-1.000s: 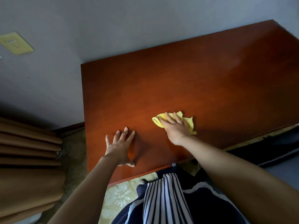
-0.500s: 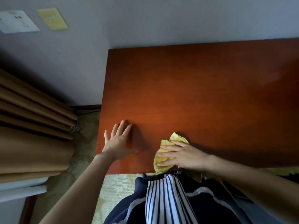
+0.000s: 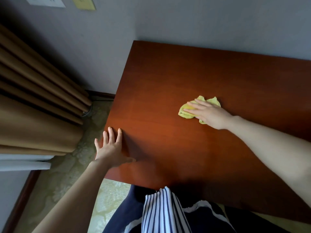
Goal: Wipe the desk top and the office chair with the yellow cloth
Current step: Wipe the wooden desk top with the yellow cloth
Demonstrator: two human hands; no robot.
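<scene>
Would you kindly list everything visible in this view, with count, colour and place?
Desk: one, reddish-brown, centre and right, against the wall.
Cloth: one, yellow, on the desk, under the right hand.
Curtain: one, tan, left side.
White plate: one, on the wall, top left.
Yellow plate: one, on the wall, beside the white one.
Wall: grey, behind the desk.
Carpet: pale green, patterned, lower left.
Clothing: navy and white-striped, bottom centre.
Left hand: one, flat on the desk's left edge, fingers spread.
Right hand: one, pressing the cloth with straight fingers.
</scene>
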